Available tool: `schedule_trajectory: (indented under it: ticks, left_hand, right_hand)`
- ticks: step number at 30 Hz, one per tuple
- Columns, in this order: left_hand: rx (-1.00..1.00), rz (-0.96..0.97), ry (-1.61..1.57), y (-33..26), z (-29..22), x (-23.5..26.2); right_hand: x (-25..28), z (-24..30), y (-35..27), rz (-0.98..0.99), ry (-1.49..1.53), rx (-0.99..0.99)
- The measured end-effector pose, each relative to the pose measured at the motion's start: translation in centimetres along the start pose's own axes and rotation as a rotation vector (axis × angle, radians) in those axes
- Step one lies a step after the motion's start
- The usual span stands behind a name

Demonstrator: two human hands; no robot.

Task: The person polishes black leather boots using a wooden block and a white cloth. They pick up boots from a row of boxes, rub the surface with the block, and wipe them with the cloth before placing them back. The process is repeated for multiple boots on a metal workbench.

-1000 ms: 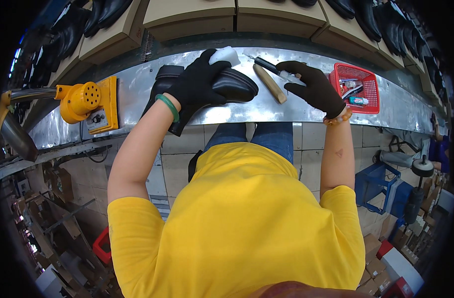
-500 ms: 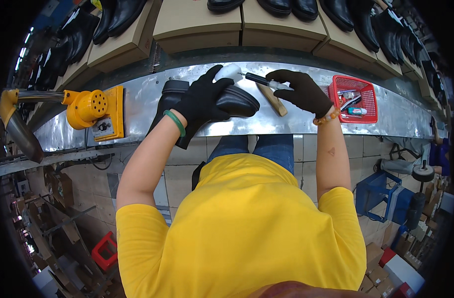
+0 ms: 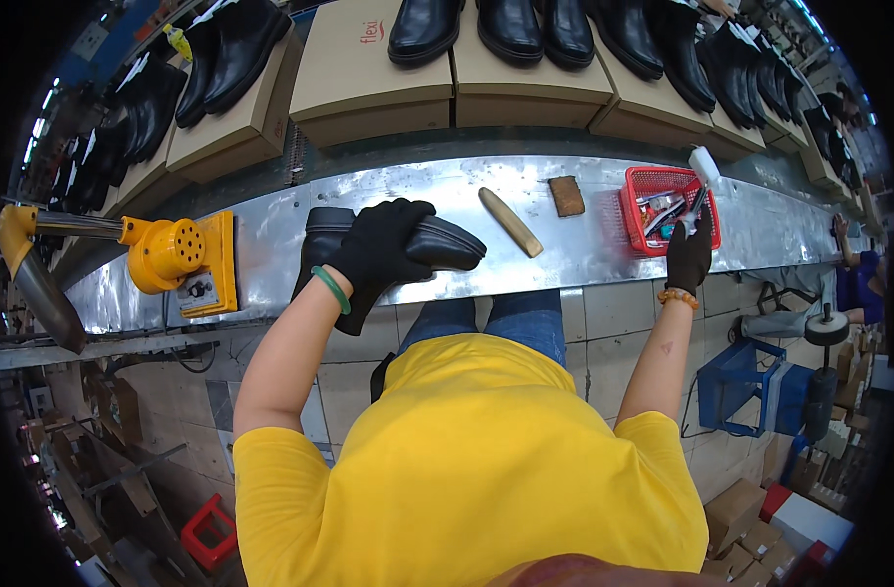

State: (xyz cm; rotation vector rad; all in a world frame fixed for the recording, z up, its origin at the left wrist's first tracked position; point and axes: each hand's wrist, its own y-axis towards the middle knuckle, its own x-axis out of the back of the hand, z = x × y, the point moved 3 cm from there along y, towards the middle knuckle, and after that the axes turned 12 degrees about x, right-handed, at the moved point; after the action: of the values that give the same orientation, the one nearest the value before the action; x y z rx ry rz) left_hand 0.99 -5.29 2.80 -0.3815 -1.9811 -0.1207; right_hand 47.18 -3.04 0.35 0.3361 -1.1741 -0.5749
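Note:
A black boot [image 3: 457,245] lies on its side on the metal bench, toe pointing right. My left hand [image 3: 383,240], in a black glove, is closed round the boot's middle, hiding part of it. At the right, my gloved right hand [image 3: 689,256] grips a slim tool with a white blunt end [image 3: 703,164], its exact kind unclear. The tool is held upright over the right side of a red plastic basket [image 3: 631,227], which contains several small tubes and tools. Between boot and basket lie a smooth wooden stick [image 3: 510,223] and a small brown rough block [image 3: 566,197].
A yellow machine [image 3: 173,256] with a bent metal nozzle stands at the bench's left. Cardboard boxes [image 3: 373,68] bearing black footwear [image 3: 508,27] line the far side. Below at right is a blue stand [image 3: 750,386]; a red stool [image 3: 210,529] is on the floor at left.
My right hand has moved right to the basket with the slim tool. The white piece has left my left hand, which now grips only the boot. The brown block has come into sight.

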Motion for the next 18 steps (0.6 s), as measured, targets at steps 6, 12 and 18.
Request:
schedule_trajectory:
  ticks: [6,12,18]
  left_hand:
    - [0.119,-0.084,-0.146,1.0,1.2,0.7]
    - [0.229,-0.262,-0.864,1.7,1.7,4.3]
    - [0.369,-0.395,-1.205,1.7,-0.2,3.8]
  right_hand:
    - [0.6,2.7,-0.3,-0.062,0.009,0.159]
    - [-0.8,12.0,-3.3,0.003,0.628,0.173]
    - [-8.8,19.0,-10.9,0.623,1.265,-0.019]
